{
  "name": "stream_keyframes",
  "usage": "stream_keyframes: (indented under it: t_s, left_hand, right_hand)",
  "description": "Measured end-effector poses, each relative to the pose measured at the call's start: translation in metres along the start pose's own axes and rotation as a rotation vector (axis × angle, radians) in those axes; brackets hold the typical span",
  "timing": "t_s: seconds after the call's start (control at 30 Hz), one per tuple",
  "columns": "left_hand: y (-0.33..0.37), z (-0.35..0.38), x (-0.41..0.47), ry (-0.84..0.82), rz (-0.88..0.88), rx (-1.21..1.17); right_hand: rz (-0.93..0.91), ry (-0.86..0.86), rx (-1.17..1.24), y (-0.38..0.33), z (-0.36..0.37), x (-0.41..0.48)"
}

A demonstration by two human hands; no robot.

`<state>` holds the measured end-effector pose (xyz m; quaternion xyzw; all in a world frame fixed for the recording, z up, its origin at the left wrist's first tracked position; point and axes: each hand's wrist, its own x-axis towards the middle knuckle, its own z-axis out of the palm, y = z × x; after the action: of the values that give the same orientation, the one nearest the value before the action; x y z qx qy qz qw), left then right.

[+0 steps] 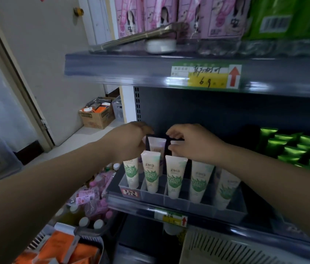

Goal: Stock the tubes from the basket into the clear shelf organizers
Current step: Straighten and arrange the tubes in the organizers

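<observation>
Judging these white-and-green plastic tubes [173, 176] light, squashy and slick, pinch the stiff crimped top, as the right hand [194, 144] fingers seem clamped on one; the left hand [129, 141] fingers' state I cannot tell.

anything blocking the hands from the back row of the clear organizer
Only the front row of green-leaf tubes, upright in the clear organizer, stands between the person and the back-row tube. The left hand and right hand reach over their tops; nothing else visible blocks them.

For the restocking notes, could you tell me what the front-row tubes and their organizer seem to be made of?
Tubes: likely soft plastic, satin white, with flat crimped top ends. Organizer: seemingly rigid clear plastic, glossy; the tubes' lower parts show through its walls.
</observation>
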<state>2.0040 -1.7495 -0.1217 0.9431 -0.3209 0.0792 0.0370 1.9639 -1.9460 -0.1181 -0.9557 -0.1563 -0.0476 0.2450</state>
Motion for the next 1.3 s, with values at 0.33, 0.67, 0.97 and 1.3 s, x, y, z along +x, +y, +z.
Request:
stream_keyframes:
  t_s: [0.33, 0.67, 0.97, 1.3]
  left_hand:
    - [0.06, 0.019, 0.068, -0.119, 0.145, -0.022]
    - [0.058, 0.035, 0.089, -0.231, 0.16, 0.071]
    - [0.058, 0.039, 0.09, -0.181, 0.141, 0.161]
    - [0.061, 0.037, 0.088, -0.206, 0.121, 0.217]
  right_hand:
    - [0.115, -0.125, -0.129, 0.068, -0.037, -0.012]
    - [0.127, -0.107, -0.304, 0.082, -0.015, -0.006]
    - [0.183, -0.007, -0.258, 0.083, -0.01, -0.007]
    - [0.187, -0.028, -0.222, 0.081, -0.007, -0.008]
